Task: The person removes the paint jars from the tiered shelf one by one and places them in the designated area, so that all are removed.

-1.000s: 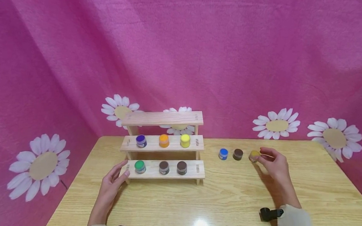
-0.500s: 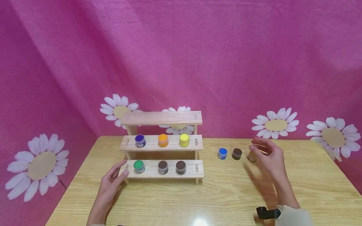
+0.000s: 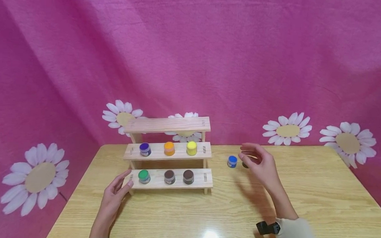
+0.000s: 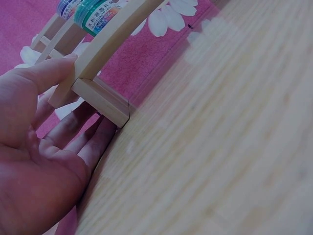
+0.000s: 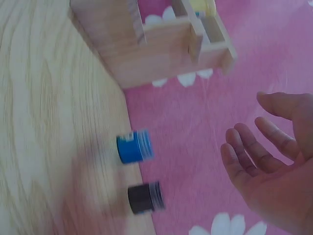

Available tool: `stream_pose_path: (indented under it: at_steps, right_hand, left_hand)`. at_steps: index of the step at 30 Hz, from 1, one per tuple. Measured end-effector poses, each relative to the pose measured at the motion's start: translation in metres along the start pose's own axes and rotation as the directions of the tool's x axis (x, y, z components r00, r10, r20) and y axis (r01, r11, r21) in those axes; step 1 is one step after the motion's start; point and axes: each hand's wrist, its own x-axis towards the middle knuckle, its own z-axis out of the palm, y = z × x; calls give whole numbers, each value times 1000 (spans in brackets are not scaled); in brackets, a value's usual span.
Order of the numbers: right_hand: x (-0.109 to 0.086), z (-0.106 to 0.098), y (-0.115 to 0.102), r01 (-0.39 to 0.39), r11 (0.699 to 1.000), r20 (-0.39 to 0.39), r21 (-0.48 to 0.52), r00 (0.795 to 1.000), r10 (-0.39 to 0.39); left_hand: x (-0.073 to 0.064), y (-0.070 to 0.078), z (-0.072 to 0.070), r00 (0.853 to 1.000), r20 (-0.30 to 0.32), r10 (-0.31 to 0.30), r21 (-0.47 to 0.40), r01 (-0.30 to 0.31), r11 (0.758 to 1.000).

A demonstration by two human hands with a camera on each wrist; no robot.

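Observation:
My left hand (image 3: 113,192) holds the left end of a three-step wooden rack (image 3: 169,124). In the left wrist view its thumb lies against the lowest board and its fingers reach behind the leg (image 4: 101,102). My right hand (image 3: 261,168) hovers over the right side, nothing in its loosely bent fingers (image 5: 244,149). Below it, a dark brown paint jar (image 5: 145,198) stands beside a blue paint jar (image 5: 134,147); the head view shows only the brown one's edge. The ochre jar's earlier spot is covered by my right hand.
Purple (image 3: 145,149), orange (image 3: 169,148) and yellow (image 3: 191,148) paint jars stand on the middle step. Green (image 3: 144,176) and two brown jars (image 3: 169,177) occupy the lowest. A pink daisy-print cloth (image 3: 232,63) hangs behind the wooden table (image 3: 172,215).
My right hand has left the ochre jar and moved left, over the dark brown one. The left hand stays at the rack, and the whole head view has shifted slightly.

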Motion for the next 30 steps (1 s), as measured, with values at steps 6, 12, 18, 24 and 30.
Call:
stream_pose_path:
  at_steps: [6, 12, 18, 24, 30]
  right_hand:
    - [0, 19, -5, 30, 999, 34, 16, 999, -31]
    - [5, 42, -16, 29, 1000, 66, 10, 997, -30]
    - [17, 72, -30, 65, 997, 123, 48, 990, -71]
    - [27, 94, -36, 54, 998, 173, 20, 983, -57]
    - [36, 108, -38, 28, 999, 192, -28, 981, -22]
  left_hand:
    - [-1, 0, 2, 1000, 1, -8, -13, 8, 1000]
    - [-2, -1, 4, 1000, -3, -3, -23, 3, 1000]
    - [-1, 1, 1, 1000, -5, -27, 11, 27, 1000]
    - [0, 1, 0, 1000, -6, -23, 8, 23, 1000]
    - [0, 2, -1, 1000, -7, -24, 6, 24, 1000]
